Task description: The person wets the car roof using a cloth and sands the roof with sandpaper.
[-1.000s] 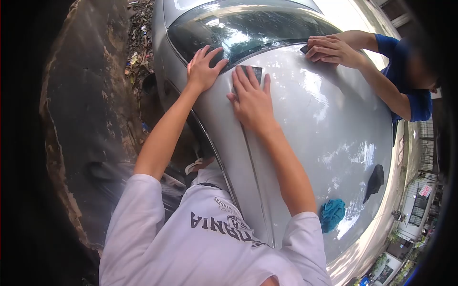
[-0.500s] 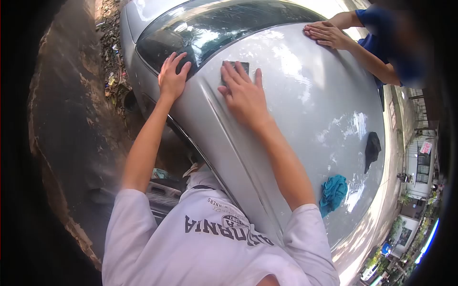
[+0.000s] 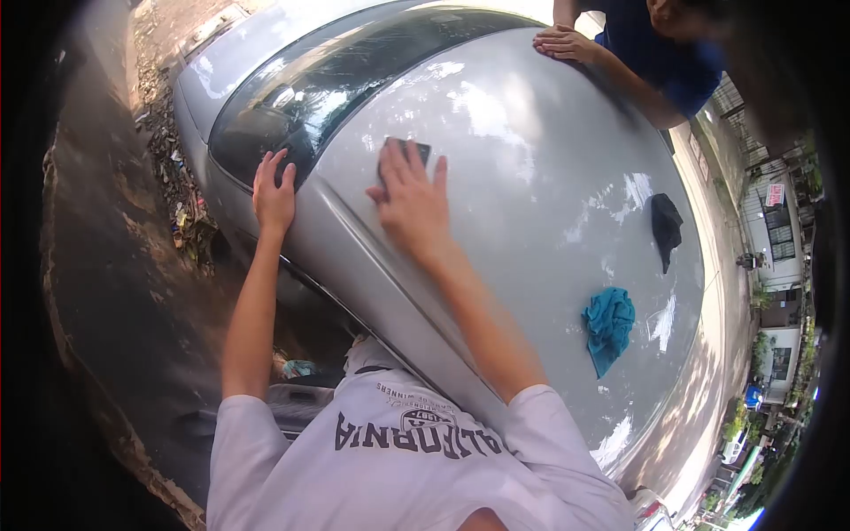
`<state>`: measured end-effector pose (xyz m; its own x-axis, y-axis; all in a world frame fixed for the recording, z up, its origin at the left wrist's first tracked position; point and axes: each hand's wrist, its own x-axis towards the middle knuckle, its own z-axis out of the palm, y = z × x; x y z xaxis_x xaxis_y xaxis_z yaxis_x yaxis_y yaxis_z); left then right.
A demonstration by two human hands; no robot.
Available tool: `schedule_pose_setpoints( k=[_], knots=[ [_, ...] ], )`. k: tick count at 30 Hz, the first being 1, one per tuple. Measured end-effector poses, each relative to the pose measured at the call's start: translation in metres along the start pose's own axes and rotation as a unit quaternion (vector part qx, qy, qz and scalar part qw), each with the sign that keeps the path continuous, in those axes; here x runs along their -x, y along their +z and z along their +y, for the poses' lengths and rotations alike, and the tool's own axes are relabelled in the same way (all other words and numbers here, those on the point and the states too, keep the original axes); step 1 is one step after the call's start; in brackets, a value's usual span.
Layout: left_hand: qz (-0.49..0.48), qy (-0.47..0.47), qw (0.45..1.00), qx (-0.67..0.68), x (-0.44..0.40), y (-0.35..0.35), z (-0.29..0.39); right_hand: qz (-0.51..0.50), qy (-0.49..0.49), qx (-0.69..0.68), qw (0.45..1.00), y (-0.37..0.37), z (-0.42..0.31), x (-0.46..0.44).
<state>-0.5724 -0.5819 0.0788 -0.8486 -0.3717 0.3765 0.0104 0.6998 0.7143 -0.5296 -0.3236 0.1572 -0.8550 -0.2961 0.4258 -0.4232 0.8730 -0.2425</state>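
Note:
In the head view, my right hand [image 3: 413, 199] lies over a dark rectangular pad [image 3: 423, 152], pressing it with the fingers against the silver car hood [image 3: 505, 230]. The pad's far edge shows beyond my fingers; its thickness and material I cannot make out. My left hand [image 3: 274, 195] rests with spread fingers at the lower corner of the windshield [image 3: 292, 102], holding nothing. A crumpled teal cloth [image 3: 609, 327] lies on the hood to my right. Farther along is a black cloth [image 3: 665, 232].
Across the hood stands another person in a dark blue shirt [image 3: 651, 62], with hands [image 3: 567, 42] on the hood's far edge. A dark wall [image 3: 106, 292] runs along my left, with leaves and litter [image 3: 181, 212] at its foot.
The view has shifted, so the car and cloths appear displaced. My right hand stays over the pad near the windshield, and my left hand stays at the windshield corner.

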Motion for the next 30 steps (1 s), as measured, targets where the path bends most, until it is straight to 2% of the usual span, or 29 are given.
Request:
schedule_pose_setpoints(
  k=[3, 4, 6, 8, 10, 11, 12, 15, 17, 18, 20, 22, 23, 25, 27, 28, 30],
  knots=[
    [0.012, -0.008, 1.000, 0.004, -0.001, -0.002, 0.009, -0.025, 0.239, 0.095, 0.966, -0.059, 0.146, 0.007],
    [0.011, -0.022, 1.000, -0.013, -0.001, -0.006, 0.014, -0.042, 0.321, 0.103, 0.941, -0.082, 0.190, 0.023],
    [0.012, -0.030, 0.999, -0.035, -0.001, -0.002, 0.018, 0.006, 0.471, 0.127, 0.873, -0.108, 0.244, 0.067],
    [0.008, -0.025, 0.999, -0.044, -0.004, 0.001, 0.013, -0.023, 0.444, 0.177, 0.878, -0.101, 0.215, 0.087],
    [0.000, -0.011, 1.000, -0.024, -0.005, 0.000, 0.007, -0.015, 0.309, 0.146, 0.940, -0.076, 0.122, 0.077],
    [-0.002, 0.005, 1.000, -0.024, -0.005, -0.001, 0.004, -0.025, 0.206, 0.119, 0.971, -0.060, 0.078, 0.074],
    [-0.014, 0.010, 1.000, -0.020, -0.005, -0.003, 0.004, -0.014, 0.217, 0.121, 0.969, -0.060, 0.079, 0.069],
    [-0.038, 0.025, 0.999, -0.002, -0.008, -0.004, 0.004, -0.057, 0.100, 0.034, 0.993, -0.059, 0.086, 0.058],
    [-0.038, -0.005, 0.999, -0.018, -0.004, -0.009, 0.014, 0.003, 0.243, 0.126, 0.962, -0.077, 0.192, 0.041],
    [-0.042, 0.004, 0.999, -0.016, -0.006, -0.011, 0.013, 0.001, 0.332, 0.114, 0.936, -0.094, 0.243, 0.036],
    [-0.051, -0.026, 0.998, -0.014, -0.008, -0.009, 0.016, -0.016, 0.430, 0.149, 0.890, -0.111, 0.287, 0.019],
    [-0.045, -0.009, 0.999, -0.013, -0.004, -0.010, 0.019, -0.009, 0.415, 0.165, 0.895, -0.076, 0.250, -0.010],
    [-0.047, -0.014, 0.999, -0.018, -0.005, -0.011, 0.020, 0.041, 0.356, 0.154, 0.921, -0.046, 0.204, -0.021],
    [-0.048, -0.006, 0.998, -0.029, -0.010, -0.011, 0.015, 0.060, 0.229, 0.112, 0.965, -0.002, 0.094, -0.028],
    [-0.047, 0.018, 0.998, -0.032, -0.014, -0.006, -0.002, 0.022, 0.145, 0.022, 0.989, 0.010, 0.015, -0.010],
    [-0.047, 0.028, 0.998, -0.037, -0.011, -0.006, -0.001, 0.008, 0.102, -0.003, 0.995, 0.016, -0.002, -0.001],
    [-0.056, 0.021, 0.998, -0.006, -0.012, -0.009, 0.000, 0.004, 0.110, -0.025, 0.994, -0.011, 0.033, 0.010]
  ],
)
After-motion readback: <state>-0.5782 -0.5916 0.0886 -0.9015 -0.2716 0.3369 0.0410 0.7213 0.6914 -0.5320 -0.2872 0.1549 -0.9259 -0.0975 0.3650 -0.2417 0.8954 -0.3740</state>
